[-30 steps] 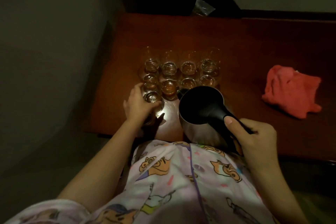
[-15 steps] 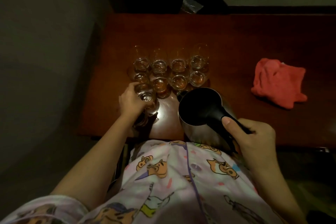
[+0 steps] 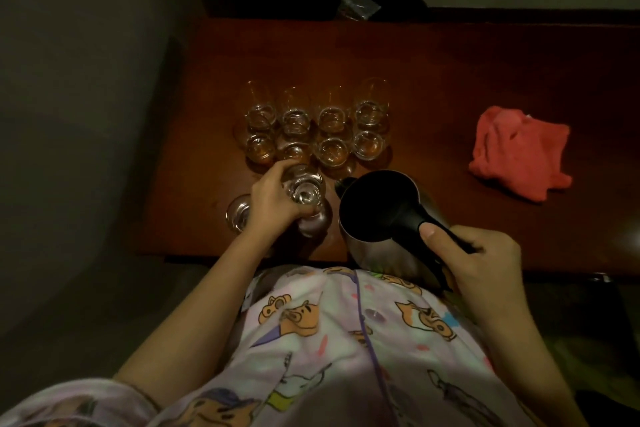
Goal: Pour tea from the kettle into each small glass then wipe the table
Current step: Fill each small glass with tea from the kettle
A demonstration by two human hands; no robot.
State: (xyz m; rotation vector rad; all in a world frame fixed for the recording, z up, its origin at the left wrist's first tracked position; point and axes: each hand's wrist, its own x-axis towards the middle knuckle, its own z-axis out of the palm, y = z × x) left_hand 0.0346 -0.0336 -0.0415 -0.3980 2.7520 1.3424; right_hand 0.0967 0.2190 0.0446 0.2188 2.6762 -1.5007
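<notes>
Several small glasses [image 3: 332, 151] stand in two rows on the dark red-brown table [image 3: 433, 87]; the near row holds amber tea. My left hand [image 3: 273, 204] grips an empty-looking small glass [image 3: 304, 189], raised a little in front of the rows. Another glass [image 3: 239, 213] stands on the table left of that hand. My right hand [image 3: 481, 258] holds the black handle of the steel kettle [image 3: 377, 204], lid open, its spout pointing toward the held glass. No tea is flowing.
A crumpled red cloth [image 3: 519, 152] lies on the table to the right. A clear plastic bag [image 3: 356, 5] sits beyond the table's far edge. A grey wall runs along the left. The table's near edge is against my body.
My left hand has lifted its glass and carried it right toward the kettle's spout, uncovering another glass at its left. The kettle has hardly moved.
</notes>
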